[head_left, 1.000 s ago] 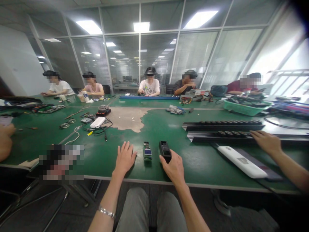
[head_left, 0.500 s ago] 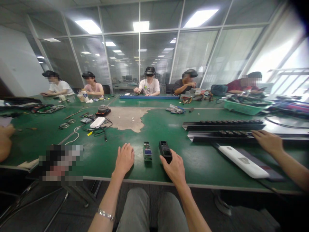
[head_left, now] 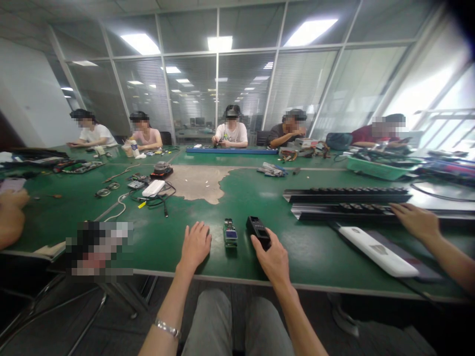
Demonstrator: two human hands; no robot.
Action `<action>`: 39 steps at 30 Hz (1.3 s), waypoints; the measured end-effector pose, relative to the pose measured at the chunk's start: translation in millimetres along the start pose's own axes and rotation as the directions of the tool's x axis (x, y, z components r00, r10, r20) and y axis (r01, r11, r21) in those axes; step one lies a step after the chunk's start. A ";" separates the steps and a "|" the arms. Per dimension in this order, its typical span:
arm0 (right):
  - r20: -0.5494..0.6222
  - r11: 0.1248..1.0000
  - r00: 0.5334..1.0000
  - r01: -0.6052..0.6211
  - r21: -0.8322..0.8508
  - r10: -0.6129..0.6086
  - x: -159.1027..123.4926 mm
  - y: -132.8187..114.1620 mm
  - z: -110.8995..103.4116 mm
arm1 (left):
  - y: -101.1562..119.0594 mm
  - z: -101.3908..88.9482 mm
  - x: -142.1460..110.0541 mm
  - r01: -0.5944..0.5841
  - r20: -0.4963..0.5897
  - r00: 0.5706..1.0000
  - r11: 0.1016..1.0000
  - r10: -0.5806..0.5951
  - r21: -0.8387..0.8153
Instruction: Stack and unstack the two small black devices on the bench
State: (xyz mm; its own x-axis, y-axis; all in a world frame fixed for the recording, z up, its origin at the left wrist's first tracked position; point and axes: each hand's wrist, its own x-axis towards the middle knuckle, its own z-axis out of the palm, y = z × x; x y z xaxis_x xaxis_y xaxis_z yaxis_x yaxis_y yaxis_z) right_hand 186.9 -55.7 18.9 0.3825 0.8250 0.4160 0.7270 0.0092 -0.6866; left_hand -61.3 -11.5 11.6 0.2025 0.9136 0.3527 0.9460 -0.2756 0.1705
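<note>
Within right hand, one case, alongside, one board.

Green table; irregular tan patch ahead-left of the right hand's grip. Circuit board lies just left of grip. Black rails right of grip; green basket beyond them.
</note>
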 end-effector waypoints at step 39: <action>-0.034 0.976 0.977 0.207 -0.070 -0.210 -32.2 -63.7 61.5 | -2.6 0.7 2.1 -0.018 -0.006 1.000 1.000 0.018 -0.019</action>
State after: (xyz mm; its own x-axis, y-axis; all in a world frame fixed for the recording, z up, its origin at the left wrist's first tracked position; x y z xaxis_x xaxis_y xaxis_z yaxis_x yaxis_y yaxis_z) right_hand 93.2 -48.1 12.6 0.2407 0.7852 0.5705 0.8286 0.1398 -0.5421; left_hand -63.2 -8.7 11.3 0.2184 0.9067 0.3608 0.9372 -0.2979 0.1813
